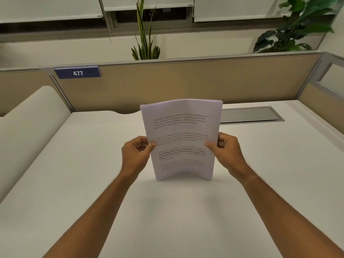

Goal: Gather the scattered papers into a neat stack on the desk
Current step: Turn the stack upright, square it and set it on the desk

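Now both hands are standing the papers [181, 140] upright on the desk [74, 164], squaring the bottom edge.

Left hand [136, 153] and right hand [228, 151] are each pinching a side edge, bowing the sheets down the middle. Squeezing harder is risking a crease or sheets sliding out of line. Bare desk is lying open all around; the metal cable hatch [249, 114] is sitting well behind.

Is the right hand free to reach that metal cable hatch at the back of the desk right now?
Probably not yet: the right hand is pinching the stack of papers along with the left hand. The desk path to the hatch looks unobstructed.
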The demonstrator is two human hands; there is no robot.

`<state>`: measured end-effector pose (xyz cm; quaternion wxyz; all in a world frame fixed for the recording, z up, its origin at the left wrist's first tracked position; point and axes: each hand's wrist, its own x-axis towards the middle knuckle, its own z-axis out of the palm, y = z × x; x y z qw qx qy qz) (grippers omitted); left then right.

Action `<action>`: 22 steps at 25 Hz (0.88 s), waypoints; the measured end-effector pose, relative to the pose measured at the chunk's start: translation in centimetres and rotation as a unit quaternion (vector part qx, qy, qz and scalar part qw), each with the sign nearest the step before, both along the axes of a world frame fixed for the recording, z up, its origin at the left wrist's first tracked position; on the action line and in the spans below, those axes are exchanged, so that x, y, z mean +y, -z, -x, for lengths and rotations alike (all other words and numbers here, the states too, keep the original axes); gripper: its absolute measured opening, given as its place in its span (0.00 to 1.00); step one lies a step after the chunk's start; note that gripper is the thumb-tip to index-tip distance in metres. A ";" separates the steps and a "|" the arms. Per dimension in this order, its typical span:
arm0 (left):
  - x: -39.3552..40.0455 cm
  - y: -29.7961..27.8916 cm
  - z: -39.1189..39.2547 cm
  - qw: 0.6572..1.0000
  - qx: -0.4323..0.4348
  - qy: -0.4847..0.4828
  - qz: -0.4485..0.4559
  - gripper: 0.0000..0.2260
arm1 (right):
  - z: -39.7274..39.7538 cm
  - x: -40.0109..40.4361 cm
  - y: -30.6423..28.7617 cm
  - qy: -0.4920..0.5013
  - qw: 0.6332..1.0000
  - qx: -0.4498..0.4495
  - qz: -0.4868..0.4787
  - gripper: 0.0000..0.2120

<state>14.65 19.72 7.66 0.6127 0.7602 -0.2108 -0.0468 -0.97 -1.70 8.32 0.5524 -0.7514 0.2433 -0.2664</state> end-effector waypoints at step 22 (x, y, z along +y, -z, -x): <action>-1.8 -1.9 -0.2 0.993 -0.109 0.029 0.030 0.15 | -0.3 -0.9 -1.9 0.000 0.996 -0.065 0.067 0.30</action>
